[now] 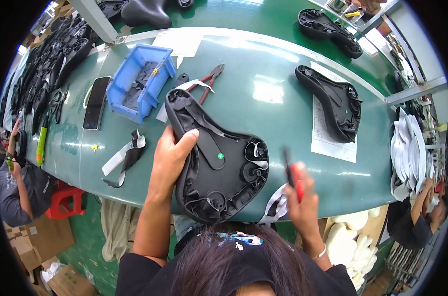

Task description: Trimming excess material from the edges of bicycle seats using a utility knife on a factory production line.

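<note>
Green workbench point(263, 64), curved by the lens, runs across the view. Upturned black bicycle saddle shell point(214, 158) lies at the near edge, nose pointing away-left, wide rear overhanging toward the person. Left hand point(170, 158) clamps its left rim: thumb lying over the inner face, other fingers wrapped under the edge, forearm coming straight up from below. Right hand point(303, 200) sits just right of the saddle's rear, off the table edge, fingers closed on a red-handled tool point(293, 172), blurred, tip up. White strip point(278, 204) hangs beside it. Further out: red-handled pliers point(207, 81), blue bin point(141, 81), phone point(96, 102), second saddle point(332, 101) on a paper sheet point(332, 140).
</note>
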The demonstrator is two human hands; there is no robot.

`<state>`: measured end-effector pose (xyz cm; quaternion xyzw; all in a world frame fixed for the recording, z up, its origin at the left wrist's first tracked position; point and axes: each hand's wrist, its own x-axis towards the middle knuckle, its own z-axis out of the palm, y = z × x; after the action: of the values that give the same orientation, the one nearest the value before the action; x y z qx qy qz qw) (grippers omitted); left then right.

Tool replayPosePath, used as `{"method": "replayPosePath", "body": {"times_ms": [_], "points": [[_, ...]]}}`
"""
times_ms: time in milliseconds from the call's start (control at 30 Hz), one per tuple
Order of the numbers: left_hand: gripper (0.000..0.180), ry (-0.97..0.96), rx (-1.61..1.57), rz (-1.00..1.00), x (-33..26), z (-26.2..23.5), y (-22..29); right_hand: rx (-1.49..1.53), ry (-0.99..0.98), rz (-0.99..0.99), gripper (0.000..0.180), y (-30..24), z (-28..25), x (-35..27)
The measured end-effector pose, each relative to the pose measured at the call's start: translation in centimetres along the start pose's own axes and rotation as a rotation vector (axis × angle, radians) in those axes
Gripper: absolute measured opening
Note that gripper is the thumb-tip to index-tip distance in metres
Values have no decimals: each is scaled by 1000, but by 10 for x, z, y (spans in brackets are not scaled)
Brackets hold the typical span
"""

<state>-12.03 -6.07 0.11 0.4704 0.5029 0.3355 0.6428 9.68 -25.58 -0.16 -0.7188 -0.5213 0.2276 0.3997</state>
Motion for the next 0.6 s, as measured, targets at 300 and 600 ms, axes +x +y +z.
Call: {"method": "replayPosePath", "body": {"times_ms": [300,600], "points": [[56,400,528,210,-36,-6,-31,898,-98,275,53,-5,17,94],[22,-264,1033,888,-28,68,-6,186,-85,-166,52,-28,9,67]]}}
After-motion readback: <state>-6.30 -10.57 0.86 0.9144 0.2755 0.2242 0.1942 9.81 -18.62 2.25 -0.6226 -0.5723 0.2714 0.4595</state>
